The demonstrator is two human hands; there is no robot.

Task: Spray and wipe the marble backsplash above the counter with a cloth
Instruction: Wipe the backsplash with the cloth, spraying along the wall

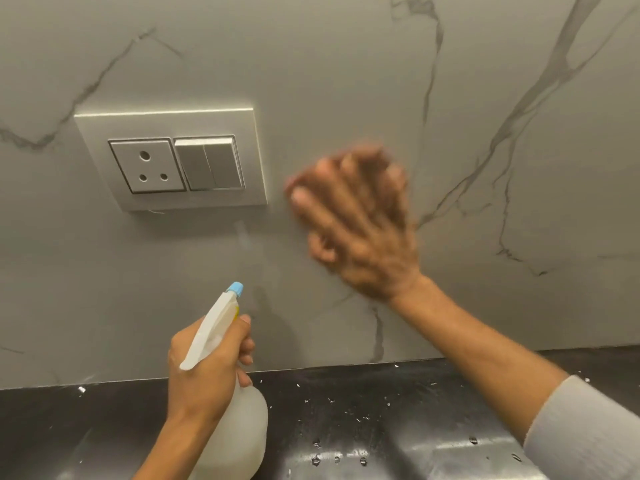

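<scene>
The left hand is seen low in the middle of the view, clamped round the neck of a spray bottle. Its fingers are curled over the trigger. The bottle is held upright just above the bench, and its blue nozzle is pointed up at the backsplash.

The right hand is laid flat against the backsplash with its fingers spread apart and roughly straight. It is shown blurred. Whether a cloth is held under the palm cannot be told. The forearm is stretched in from the lower right, and a grey sleeve is seen at the edge of the view.

The backsplash is grey marble crossed by dark veins. A faint wet streak is seen on it between the nozzle and the switch plate. The plate is fixed just left of the right hand and is not touched by it. A three-pin socket and two switches are set in it side by side.

The dark bench below is dotted with droplets.
</scene>
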